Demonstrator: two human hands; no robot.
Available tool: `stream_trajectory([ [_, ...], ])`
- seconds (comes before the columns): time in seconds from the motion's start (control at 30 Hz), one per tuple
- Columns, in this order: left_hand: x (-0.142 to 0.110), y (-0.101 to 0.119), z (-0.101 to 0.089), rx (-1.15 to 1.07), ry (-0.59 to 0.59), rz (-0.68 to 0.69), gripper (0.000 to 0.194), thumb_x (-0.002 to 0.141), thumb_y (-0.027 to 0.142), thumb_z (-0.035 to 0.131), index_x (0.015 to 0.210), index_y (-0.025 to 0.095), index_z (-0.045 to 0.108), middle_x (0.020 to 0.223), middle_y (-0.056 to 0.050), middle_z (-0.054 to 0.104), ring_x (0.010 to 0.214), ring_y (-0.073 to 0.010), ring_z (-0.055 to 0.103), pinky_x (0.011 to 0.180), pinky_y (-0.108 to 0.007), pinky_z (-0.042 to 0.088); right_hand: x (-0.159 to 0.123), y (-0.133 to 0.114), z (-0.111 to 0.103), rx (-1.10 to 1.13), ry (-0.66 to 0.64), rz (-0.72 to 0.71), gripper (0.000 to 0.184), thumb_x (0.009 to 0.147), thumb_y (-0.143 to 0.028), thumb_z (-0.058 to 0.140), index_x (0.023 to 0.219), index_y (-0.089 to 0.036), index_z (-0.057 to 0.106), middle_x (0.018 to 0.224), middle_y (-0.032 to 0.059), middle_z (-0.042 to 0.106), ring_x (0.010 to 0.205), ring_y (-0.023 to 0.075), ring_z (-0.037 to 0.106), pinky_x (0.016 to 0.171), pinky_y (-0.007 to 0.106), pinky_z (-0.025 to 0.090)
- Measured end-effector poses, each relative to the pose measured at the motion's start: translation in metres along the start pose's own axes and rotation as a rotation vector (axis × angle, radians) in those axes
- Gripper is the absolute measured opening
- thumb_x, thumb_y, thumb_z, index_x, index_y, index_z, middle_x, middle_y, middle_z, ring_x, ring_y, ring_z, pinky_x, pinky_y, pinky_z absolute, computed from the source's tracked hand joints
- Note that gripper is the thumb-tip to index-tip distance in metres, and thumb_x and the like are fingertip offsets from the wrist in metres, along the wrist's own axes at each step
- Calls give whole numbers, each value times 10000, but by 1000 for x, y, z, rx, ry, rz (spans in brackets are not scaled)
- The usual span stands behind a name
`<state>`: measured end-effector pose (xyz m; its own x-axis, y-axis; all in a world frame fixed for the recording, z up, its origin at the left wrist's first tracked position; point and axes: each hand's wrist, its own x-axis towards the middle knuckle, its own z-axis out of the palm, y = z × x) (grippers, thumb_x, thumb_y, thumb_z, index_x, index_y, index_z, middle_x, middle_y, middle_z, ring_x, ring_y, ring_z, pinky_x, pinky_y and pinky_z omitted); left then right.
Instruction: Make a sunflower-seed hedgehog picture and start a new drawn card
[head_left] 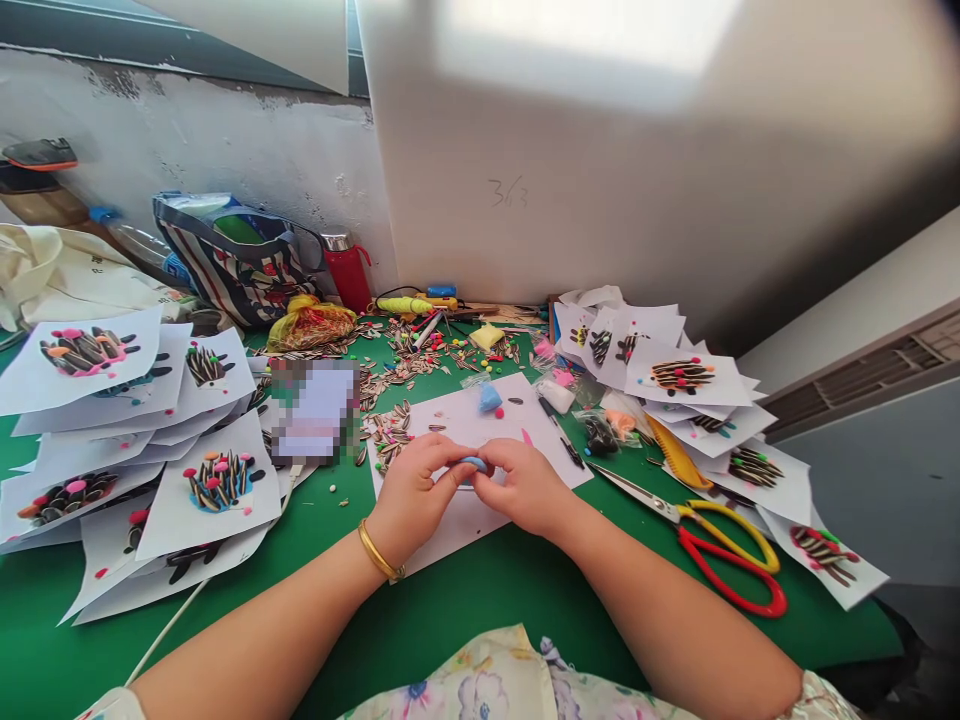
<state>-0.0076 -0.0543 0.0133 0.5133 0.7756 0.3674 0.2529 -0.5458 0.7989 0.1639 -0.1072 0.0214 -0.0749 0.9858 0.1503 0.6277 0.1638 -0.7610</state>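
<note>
Between the fingertips of my left hand [424,490] and my right hand [521,487] is a small piece of blue clay [474,463]. Both hands are closed on it, thumbs and fingers pinching from either side. They hover over a white sheet of paper [435,550] on the green table. Just beyond them on the sheet lies a larger blue lump of clay [490,398]. Sunflower seeds [390,435] are heaped on the sheet's left side. A pink strip [527,437] shows behind my right hand.
Stacks of seed-decorated cards stand at left [210,530] and right [765,480]. Scissors [697,530] with red and yellow handles lie at right, near a black pen [562,435]. A pixelated phone [315,410] stands left. Behind are a red bottle [349,275] and a striped bag [240,260].
</note>
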Motion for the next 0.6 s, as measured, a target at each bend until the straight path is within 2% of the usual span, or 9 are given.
stream_trajectory([
  [0.1,1,0,-1,-21,14,-19,125,878,286,618,872,240,734,808,-19,663,798,-167,601,747,-302,477,0,-1,-1,87,-17,5,86,840,-245,593,856,-207,669,816,0,655,770,146,580,690,252,428],
  [0.2,2,-2,-2,-50,32,-34,176,899,290,586,1000,245,723,899,-32,671,841,-168,610,767,-306,489,1,-1,-4,153,-46,9,138,879,-283,563,895,-212,681,874,10,677,812,151,599,721,254,439],
  [0.3,2,-3,-1,-26,14,-13,248,881,281,615,1116,249,689,958,-38,661,854,-165,607,784,-309,489,2,0,-3,66,-21,14,137,864,-262,570,795,-194,666,779,4,647,731,140,571,660,247,418],
  [0.37,2,-3,-1,-5,-7,4,171,867,267,635,1014,243,718,884,-23,666,820,-160,600,766,-302,479,2,0,-2,17,-9,11,108,839,-236,589,770,-191,660,743,-3,628,709,136,554,641,246,406],
  [0.47,2,-2,-1,-8,24,-23,94,869,253,629,866,226,719,808,-11,663,784,-157,592,725,-289,467,1,0,-1,83,-35,7,94,831,-272,627,877,-209,679,835,-2,663,782,147,578,682,248,421],
  [0.53,1,-3,0,-33,56,-36,100,877,251,616,905,224,708,848,-15,664,786,-152,593,720,-284,473,1,0,-2,143,-57,8,130,850,-310,621,919,-218,683,888,1,679,819,151,591,712,251,430],
  [0.6,1,-4,0,-43,59,-19,183,874,258,624,1044,234,685,940,-26,657,820,-151,594,749,-289,481,1,0,-2,135,-57,19,139,874,-311,588,877,-208,682,857,6,675,790,148,587,697,251,427],
])
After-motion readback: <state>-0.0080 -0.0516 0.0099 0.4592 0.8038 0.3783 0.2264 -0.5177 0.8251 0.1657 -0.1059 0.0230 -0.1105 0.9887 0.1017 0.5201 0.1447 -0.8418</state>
